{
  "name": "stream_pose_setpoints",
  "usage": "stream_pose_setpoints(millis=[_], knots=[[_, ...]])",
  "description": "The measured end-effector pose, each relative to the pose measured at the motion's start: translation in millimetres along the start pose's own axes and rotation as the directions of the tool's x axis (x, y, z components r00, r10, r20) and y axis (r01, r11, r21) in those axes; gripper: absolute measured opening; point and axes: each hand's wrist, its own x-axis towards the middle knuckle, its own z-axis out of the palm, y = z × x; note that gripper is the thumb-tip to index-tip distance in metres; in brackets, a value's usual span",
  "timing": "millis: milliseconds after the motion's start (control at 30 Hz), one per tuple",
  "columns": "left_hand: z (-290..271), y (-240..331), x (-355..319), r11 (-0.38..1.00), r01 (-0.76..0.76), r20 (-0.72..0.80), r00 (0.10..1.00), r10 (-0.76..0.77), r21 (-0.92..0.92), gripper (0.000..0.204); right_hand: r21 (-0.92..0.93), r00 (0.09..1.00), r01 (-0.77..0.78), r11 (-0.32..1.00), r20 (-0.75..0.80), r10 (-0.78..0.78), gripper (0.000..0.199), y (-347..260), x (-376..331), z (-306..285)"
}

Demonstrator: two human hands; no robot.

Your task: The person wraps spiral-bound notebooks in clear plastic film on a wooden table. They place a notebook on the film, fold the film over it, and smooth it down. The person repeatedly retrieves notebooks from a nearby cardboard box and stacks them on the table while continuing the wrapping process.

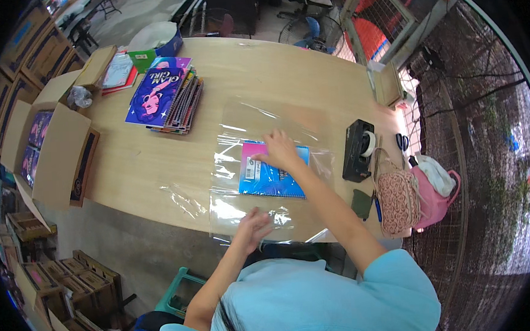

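Note:
A blue and pink spiral notebook (pixel 270 177) lies face down on a sheet of clear plastic wrap (pixel 243 206) spread over the wooden table (pixel 156 166). My right hand (pixel 279 151) rests flat on the notebook's far edge, fingers spread. My left hand (pixel 252 226) presses on the near part of the plastic sheet, close to the table's front edge. More clear plastic (pixel 256 114) lies beyond the notebook.
A stack of colourful notebooks (pixel 167 97) sits at the far left. An open cardboard box (pixel 45 148) with more notebooks stands left of the table. A black tape dispenser (pixel 358 149), scissors (pixel 402 142), a pink patterned bag (pixel 397 197) and a small wooden box (pixel 387 84) are on the right.

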Motion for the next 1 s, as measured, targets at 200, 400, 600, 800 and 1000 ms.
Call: stream_pose_setpoints(millis=[200, 400, 600, 800, 1000], knots=[[21.4, -15.1, 76.3, 0.941, -0.222, 0.100, 0.962, 0.254, -0.257, 0.042, 0.338, 0.962, 0.014, 0.941, 0.251, -0.104, 0.081, 45.8, 37.9, 13.7], [48.0, -22.0, 3.1, 0.292, -0.857, 0.403, 0.468, 0.786, 0.425, 0.112, 0.819, 0.926, 0.236, 0.522, -0.352, 0.133, 0.087, 44.7, -105.5, -49.1], [22.1, -8.1, 15.2, -0.083, -0.794, 0.590, 0.373, 0.716, 0.603, 0.110, 0.762, 0.779, 0.218, 0.610, -0.512, 0.361, 0.093, 77.5, -142.6, 79.9], [38.8, -11.2, 7.5, -0.095, -0.858, 0.387, 0.126, 0.914, 0.504, 0.083, 0.242, 0.618, 0.426, 0.872, -0.781, -0.085, 0.079, -6.5, -181.3, -90.5], [39.3, 7.9, -12.1, -0.261, -0.759, 0.546, 0.145, 0.825, 0.596, 0.057, -0.214, 0.786, 0.361, 0.908, -0.454, -0.420, 0.029, -26.4, -180.6, -159.7]])
